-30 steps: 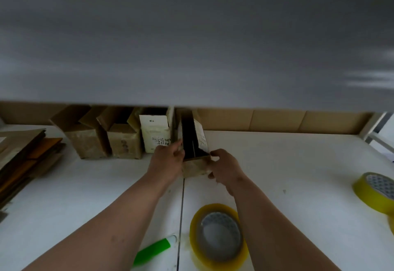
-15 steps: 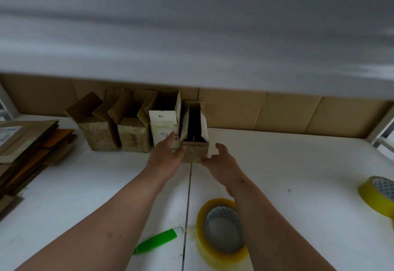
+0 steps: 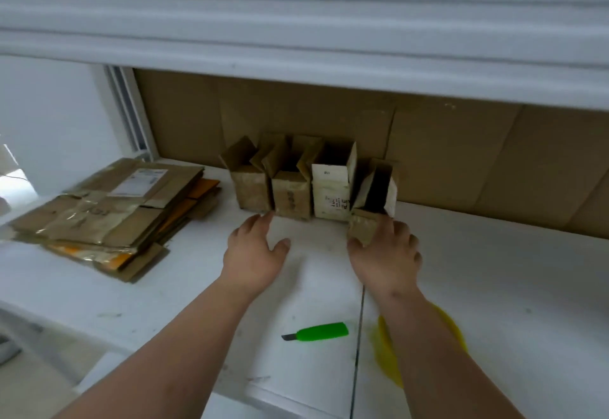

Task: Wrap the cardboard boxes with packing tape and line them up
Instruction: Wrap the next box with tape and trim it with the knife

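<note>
head view, boxes at the back of the surface (image 3: 494,286). four open boxes stand side by side against the cardboard backing: brown box (image 3: 250,193), second brown box (image 3: 291,197), white box (image 3: 331,193) and, at the right end, the fourth box (image 3: 374,211), which leans a little and sits slightly forward of the row.

change: a second ago both hands clasped the fourth box; half a second ago they were loosening. the left hand (image 3: 255,252) has now let go and moved leftward, lying released with fingers spread just in front of the two brown boxes, fingertips near their base; contact cannot be confirmed. the right hand (image 3: 385,254) is released too, fingers straight, with the fourth box directly beyond it and its fingertips resting against that box's front lower face.

meaning for the task: the fourth box appears set down in line, so the placing step for it looks finished or nearly so, short of a final nudge to square it. all four boxes show raised top flaps.

toward the person from the left hand lies a green knife (image 3: 318,332); a yellow tape roll (image 3: 384,352) lies under the right forearm, mostly hidden. far to the left of the left hand sits a stack of flattened cardboard (image 3: 112,204), probably the supply for further boxes.
</note>
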Motion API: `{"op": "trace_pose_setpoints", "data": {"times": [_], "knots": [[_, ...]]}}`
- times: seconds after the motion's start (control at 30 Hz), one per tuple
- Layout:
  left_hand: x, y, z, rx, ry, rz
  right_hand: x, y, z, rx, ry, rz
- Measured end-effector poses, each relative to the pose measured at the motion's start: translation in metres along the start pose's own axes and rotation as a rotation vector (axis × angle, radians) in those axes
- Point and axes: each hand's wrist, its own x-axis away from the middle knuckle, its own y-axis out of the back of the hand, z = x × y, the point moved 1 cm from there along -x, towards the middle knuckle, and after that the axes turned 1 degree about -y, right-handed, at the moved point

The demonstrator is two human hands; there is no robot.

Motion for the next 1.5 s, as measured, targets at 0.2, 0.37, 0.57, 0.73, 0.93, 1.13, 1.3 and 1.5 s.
{"op": "trace_pose_setpoints", "data": {"times": [0.2,0.37,0.57,0.73,0.93,1.13,1.3,1.5], "knots": [[0.001,0.053,0.054,0.016,0.049,-0.09,0.027,-0.05,0.063,-0.01,0.148,0.168],[-0.009,0.115,0.129,-0.077,0.066,-0.156,0.06,-0.117,0.142,-0.032,0.27,0.296],[-0.019,0.168,0.218,-0.164,0.184,-0.105,0.089,-0.18,0.224,-0.02,0.375,0.334],[-0.03,0.184,0.259,-0.212,0.187,-0.055,0.091,-0.204,0.27,0.047,0.462,0.356],[-0.052,0.189,0.279,-0.303,0.165,0.058,0.073,-0.232,0.295,0.217,0.554,0.426],[-0.077,0.193,0.289,-0.325,0.145,0.135,0.052,-0.232,0.313,0.166,0.642,0.362],[-0.088,0.193,0.295,-0.337,0.106,0.127,0.036,-0.236,0.313,0.271,0.426,0.472],[-0.097,0.194,0.312,-0.372,0.025,0.141,0.036,-0.246,0.312,0.168,0.308,0.436]]}}
